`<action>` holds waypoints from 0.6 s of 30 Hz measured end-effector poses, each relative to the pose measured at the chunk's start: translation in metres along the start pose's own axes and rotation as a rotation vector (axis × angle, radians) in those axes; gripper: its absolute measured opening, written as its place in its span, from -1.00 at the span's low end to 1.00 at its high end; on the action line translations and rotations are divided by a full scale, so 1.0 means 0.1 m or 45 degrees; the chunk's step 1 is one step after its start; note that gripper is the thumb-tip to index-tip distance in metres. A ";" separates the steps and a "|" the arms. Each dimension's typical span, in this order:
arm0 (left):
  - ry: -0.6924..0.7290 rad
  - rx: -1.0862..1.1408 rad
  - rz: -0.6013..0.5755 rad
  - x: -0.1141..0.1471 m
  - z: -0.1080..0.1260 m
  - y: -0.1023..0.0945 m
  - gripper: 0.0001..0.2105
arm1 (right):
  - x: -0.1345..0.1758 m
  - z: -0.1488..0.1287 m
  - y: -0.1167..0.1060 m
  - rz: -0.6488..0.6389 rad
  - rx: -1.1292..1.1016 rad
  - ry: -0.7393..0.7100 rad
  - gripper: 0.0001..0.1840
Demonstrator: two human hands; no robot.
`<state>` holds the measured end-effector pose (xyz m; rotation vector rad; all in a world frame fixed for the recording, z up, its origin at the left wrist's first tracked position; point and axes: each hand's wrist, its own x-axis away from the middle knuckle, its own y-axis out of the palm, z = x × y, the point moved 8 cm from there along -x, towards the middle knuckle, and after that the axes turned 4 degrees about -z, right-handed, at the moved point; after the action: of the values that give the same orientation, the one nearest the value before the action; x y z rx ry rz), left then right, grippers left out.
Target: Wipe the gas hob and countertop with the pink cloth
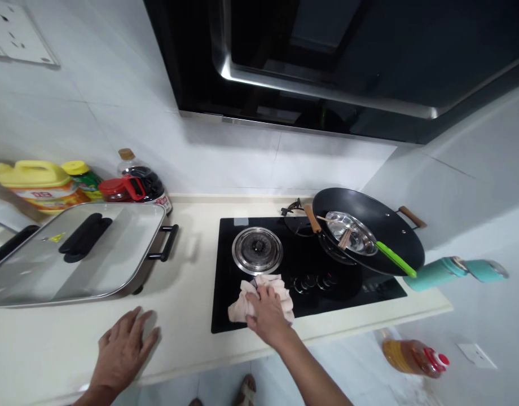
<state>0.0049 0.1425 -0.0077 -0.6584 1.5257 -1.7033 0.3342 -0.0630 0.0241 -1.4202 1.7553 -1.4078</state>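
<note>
My right hand [268,316] presses a pale pink cloth [241,304] onto the front left part of the black glass cooktop [225,270]. Its fingers are bent over the crumpled fabric. Just behind the cloth is the round metal burner [257,250], and the control knobs [314,282] are to its right. My left hand [123,345] rests on the cream countertop [187,316] with its fingers spread, holding nothing. It lies in front of the lidded electric pan [128,276].
A black wok [386,225] holding a metal bowl [361,237] and a green-handled utensil [395,258] stands on the right burner. Bottles, including a dark sauce bottle [152,183], line the wall. A range hood [327,79] overhangs the cooktop. An oil bottle [412,356] stands low at right.
</note>
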 end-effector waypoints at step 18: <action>-0.011 -0.007 -0.035 -0.02 -0.05 0.04 -0.45 | 1.07 2.29 -0.41 0.194 -0.038 0.949 -0.45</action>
<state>0.0032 0.1466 -0.0125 -0.6914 1.5224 -1.7151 0.5061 -0.2520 0.0030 -0.7768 2.2589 -1.9829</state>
